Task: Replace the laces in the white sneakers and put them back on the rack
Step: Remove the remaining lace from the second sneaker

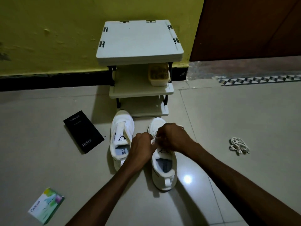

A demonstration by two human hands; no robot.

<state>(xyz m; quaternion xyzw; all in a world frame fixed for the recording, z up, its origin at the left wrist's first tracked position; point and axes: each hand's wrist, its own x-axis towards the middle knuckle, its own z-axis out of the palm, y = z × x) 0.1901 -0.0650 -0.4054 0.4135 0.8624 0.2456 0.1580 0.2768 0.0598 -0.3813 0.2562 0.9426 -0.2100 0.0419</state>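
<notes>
In the head view, our left hand (141, 144) and right hand (172, 139) meet over the white mesh sneaker (164, 170), which stands on the pale tiled floor (228, 111) right of centre, toe towards the white three-shelf plastic rack (138, 46). Each grip is curled tight and pinches the white flat lace (154, 141) at the eyelets, though the right fingertips are mostly hidden. We judge the threading goes best if we keep the lace flat and untwisted, draw both ends even, and steady the tongue. The second white sneaker (121, 139), just to the left, shows bare eyelets and an open tongue. A bundle of white lace (238, 145) lies well apart to the right.
</notes>
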